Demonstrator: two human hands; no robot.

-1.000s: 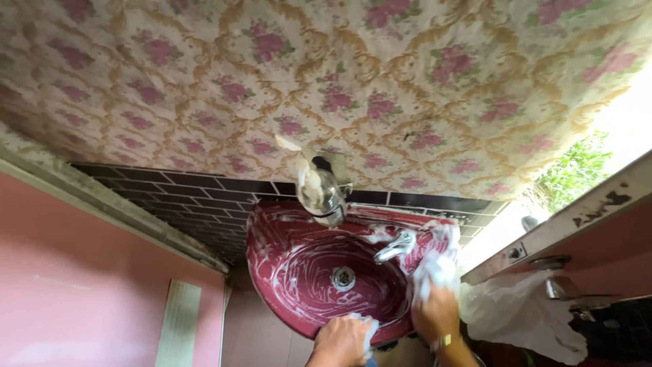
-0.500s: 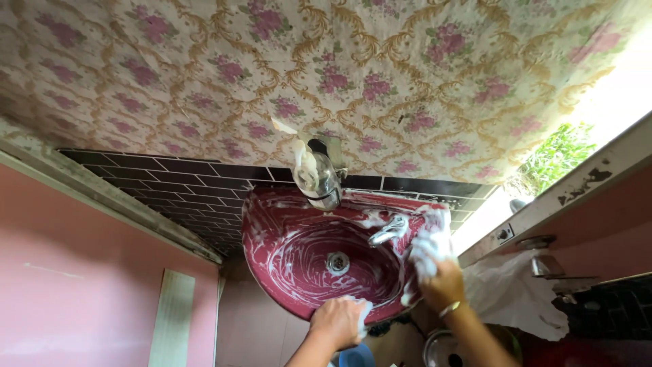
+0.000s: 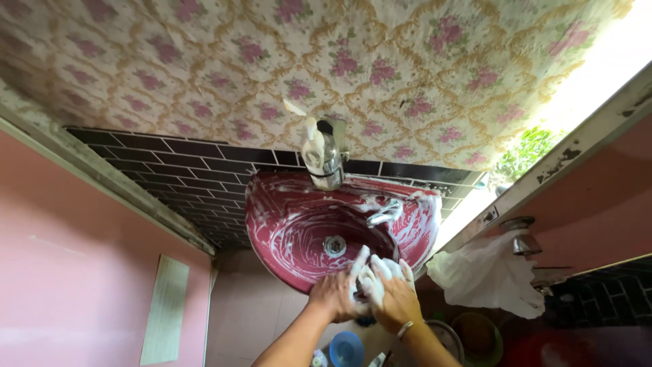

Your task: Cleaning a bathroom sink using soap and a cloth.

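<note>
A dark red wash basin [image 3: 285,224] streaked with white foam hangs on the wall, with a chrome tap [image 3: 384,213] at its right rim and a drain [image 3: 334,245] in the middle. My left hand [image 3: 333,296] and my right hand [image 3: 395,299] meet at the basin's front rim. Both are coated in soap foam. A foamy white cloth [image 3: 370,285] is pressed between them; the left fingers curl around it. My right hand's foam-covered fingers stretch over it toward the bowl, and their grip is hidden.
A chrome fixture with foam [image 3: 322,160] sticks out of the wall above the basin. A white plastic bag [image 3: 489,273] hangs at the right below a window ledge. A blue round lid [image 3: 346,348] and bowls [image 3: 479,336] lie on the floor below.
My right hand left the basin's right rim beside the tap and came down to the front rim, joining my left hand. The camera tilted down slightly.
</note>
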